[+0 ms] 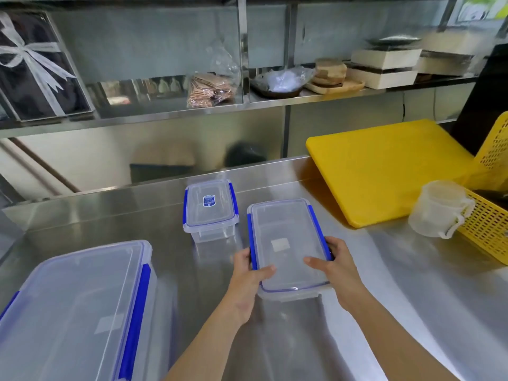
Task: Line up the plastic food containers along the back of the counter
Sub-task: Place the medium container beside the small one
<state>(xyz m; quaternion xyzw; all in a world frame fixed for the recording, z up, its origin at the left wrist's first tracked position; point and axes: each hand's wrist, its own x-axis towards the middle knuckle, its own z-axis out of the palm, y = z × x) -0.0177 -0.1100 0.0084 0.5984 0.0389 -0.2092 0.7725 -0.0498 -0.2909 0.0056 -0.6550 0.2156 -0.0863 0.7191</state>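
Note:
A medium clear container (286, 237) with blue clips is held over the middle of the steel counter (412, 284). My left hand (248, 270) grips its near left side, thumb on the lid. My right hand (336, 264) grips its near right side by the blue clip. A small clear container (210, 209) with a blue label on its lid stands just behind and to the left, close to the counter's back edge. A large clear container (71, 312) with blue clips sits at the near left.
A yellow cutting board (384, 169) lies at the back right. A cloudy plastic measuring jug (437, 209) leans on a yellow perforated basket (492, 224) at the right edge. A steel shelf (192, 111) above the counter carries boxes, bags and wooden trays.

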